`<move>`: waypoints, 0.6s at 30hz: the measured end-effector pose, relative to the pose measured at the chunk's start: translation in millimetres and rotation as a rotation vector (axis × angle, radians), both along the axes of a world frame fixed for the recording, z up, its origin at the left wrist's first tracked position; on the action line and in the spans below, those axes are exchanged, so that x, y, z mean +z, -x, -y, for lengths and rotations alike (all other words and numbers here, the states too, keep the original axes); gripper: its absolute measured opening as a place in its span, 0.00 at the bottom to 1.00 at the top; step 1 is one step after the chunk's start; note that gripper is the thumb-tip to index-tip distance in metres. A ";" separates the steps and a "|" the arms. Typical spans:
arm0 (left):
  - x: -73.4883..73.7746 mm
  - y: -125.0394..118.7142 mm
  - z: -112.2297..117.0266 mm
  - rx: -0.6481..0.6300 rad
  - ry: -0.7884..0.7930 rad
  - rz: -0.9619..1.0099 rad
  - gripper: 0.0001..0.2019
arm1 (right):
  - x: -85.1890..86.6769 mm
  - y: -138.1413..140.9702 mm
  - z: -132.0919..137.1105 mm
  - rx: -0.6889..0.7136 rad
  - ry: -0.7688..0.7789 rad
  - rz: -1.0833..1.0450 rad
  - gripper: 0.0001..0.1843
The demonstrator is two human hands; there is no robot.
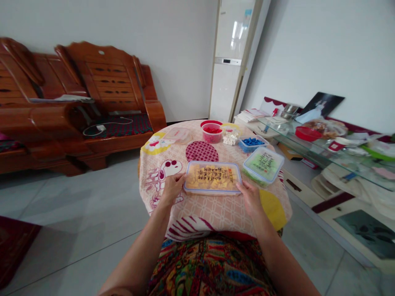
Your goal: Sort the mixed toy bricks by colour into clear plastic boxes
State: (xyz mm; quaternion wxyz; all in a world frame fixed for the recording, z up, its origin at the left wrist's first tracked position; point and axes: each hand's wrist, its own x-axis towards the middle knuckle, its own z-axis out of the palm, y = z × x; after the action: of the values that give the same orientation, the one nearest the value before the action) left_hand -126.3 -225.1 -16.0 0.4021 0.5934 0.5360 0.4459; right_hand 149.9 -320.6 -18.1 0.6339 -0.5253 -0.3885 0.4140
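A rectangular clear plastic container (212,187) of yellow pieces lies at the front of the round table, its blue-rimmed lid printed with dark characters. My left hand (173,188) grips its left end, and my right hand (250,195) grips its lower right corner. Right of it is a smaller lidded container (264,165) with green contents. Behind that, an uncovered box (253,144) holds blue pieces. A round tub (212,133) of red pieces stands at the back, next to a pile of white pieces (230,138). A loose clear lid (177,135) lies at the back left.
A patterned cloth (200,209) covers the round table. Carved wooden chairs (108,82) stand to the left, and a tall white cabinet unit (230,61) stands behind. Along the right runs a glass-topped stand (327,152) with a red bowl (307,133), a paper cup (337,144) and other items.
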 end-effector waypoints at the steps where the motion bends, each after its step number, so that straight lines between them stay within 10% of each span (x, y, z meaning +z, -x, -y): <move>1: 1.0 1.1 -1.0 0.000 -0.012 -0.024 0.18 | 0.6 -0.4 1.5 0.008 -0.009 0.018 0.22; 18: 0.7 4.9 -9.6 -0.099 0.057 0.022 0.24 | -7.4 -12.9 -25.2 -0.106 -0.003 0.014 0.22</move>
State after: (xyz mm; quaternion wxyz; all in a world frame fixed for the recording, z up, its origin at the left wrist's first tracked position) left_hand -131.2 -215.5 -15.3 0.4463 0.6025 0.5142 0.4164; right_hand 162.9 -295.3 -25.5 0.6531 -0.5469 -0.3651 0.3756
